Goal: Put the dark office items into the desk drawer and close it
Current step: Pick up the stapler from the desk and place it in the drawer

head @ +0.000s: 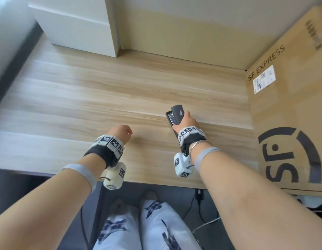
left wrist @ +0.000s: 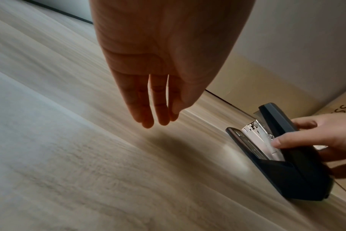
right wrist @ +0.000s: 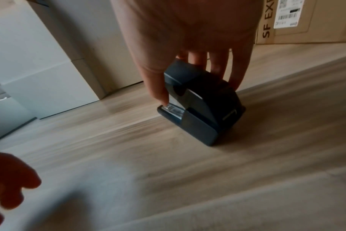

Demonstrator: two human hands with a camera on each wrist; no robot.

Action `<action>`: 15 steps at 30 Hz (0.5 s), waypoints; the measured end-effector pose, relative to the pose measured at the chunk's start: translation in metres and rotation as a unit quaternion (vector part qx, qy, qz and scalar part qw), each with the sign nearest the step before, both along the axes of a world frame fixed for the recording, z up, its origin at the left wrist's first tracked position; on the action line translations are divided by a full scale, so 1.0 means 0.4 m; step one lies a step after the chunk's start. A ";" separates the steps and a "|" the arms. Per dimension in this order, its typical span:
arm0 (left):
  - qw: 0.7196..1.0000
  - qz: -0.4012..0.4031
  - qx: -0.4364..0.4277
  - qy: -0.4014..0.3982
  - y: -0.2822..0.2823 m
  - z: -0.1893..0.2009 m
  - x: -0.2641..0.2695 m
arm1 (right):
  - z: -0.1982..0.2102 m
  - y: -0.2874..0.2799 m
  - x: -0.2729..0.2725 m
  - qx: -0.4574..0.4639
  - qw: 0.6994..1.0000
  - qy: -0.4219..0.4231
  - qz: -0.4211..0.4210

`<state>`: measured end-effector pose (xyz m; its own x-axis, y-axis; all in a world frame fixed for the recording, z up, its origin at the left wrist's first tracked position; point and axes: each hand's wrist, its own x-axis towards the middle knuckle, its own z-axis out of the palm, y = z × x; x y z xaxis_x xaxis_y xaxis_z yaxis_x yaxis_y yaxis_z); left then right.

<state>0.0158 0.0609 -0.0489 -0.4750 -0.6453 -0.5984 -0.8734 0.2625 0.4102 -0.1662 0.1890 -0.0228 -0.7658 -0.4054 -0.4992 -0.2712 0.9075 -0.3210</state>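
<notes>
Head view, foreground: forearms reach from the lower frame over the wooden surface (head: 120,91); patterned trousers show at bottom centre.
Head view, right of centre: right hand (head: 185,121) wraps its fingers round a dark stapler (head: 175,114), which appears to rest on the surface beside a cardboard box (head: 290,109).
Head view, left of centre: left hand (head: 120,131) hovers, holding nothing.
Left wrist view, top centre: left fingers (left wrist: 146,109) hang straight and relaxed above the surface.
Left wrist view, lower right: stapler's top arm stands raised off its base, metal magazine exposed, thumb against it.
Right wrist view, centre: thumb and fingers (right wrist: 158,87) pinch the stapler's upper arm, base on the wood.
Drawer: not in view.
Risk, judged: lifted by the top arm alone, the hinged base may swing down or the arm snap shut on the thumb.
Risk, judged: staples may spill from the exposed magazine.
Risk, judged: the gaping stapler may catch on the drawer edge.
</notes>
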 end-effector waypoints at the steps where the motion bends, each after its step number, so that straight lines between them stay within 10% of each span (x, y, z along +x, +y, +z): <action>1: 1.000 0.006 0.001 0.001 -0.001 -0.004 -0.006 | -0.008 0.004 -0.003 -0.002 1.000 -0.010 -0.004; 15: 1.000 0.001 -0.028 -0.012 0.010 -0.036 -0.062 | -0.051 0.003 -0.003 -0.012 0.999 0.022 0.038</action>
